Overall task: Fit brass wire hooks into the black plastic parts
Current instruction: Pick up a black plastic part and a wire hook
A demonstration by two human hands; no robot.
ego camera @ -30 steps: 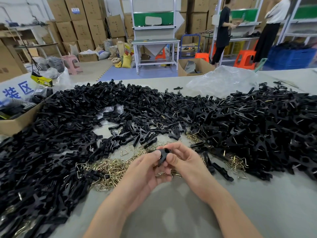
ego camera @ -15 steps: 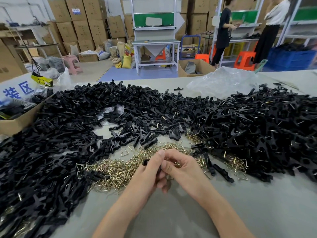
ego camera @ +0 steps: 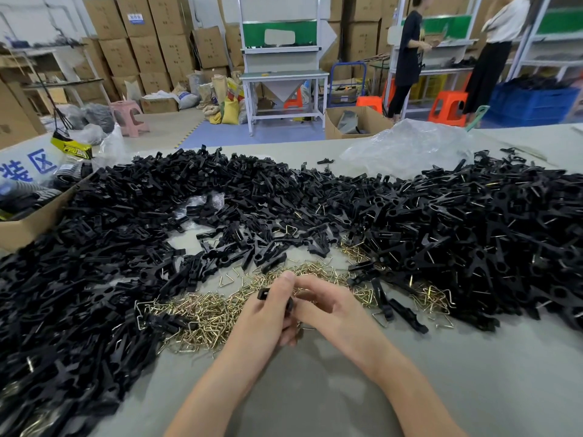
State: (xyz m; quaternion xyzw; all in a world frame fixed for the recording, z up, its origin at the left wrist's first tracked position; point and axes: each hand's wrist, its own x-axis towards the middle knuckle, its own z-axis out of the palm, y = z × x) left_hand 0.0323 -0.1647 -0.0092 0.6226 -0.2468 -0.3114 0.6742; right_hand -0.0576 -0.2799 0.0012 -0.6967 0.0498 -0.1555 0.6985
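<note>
Fingers (ego camera: pixel 284 287) of the left hand (ego camera: pixel 268 316) and right hand (ego camera: pixel 328 307) clamp together round one black plastic part (ego camera: pixel 263 293), just over the brass hook pile (ego camera: pixel 202 313). Any hook between them is hidden, and a skewed push could spring it loose.

**Factory assembly floor**

We see a factory workshop: stacked cartons (ego camera: pixel 148 42) line the back wall, workbenches (ego camera: pixel 284 75) and plastic stools (ego camera: pixel 448 105) stand behind, and our tabletop (ego camera: pixel 315 389) is heaped with black plastic parts (ego camera: pixel 473 231) and brass wire hooks (ego camera: pixel 205 313).
</note>
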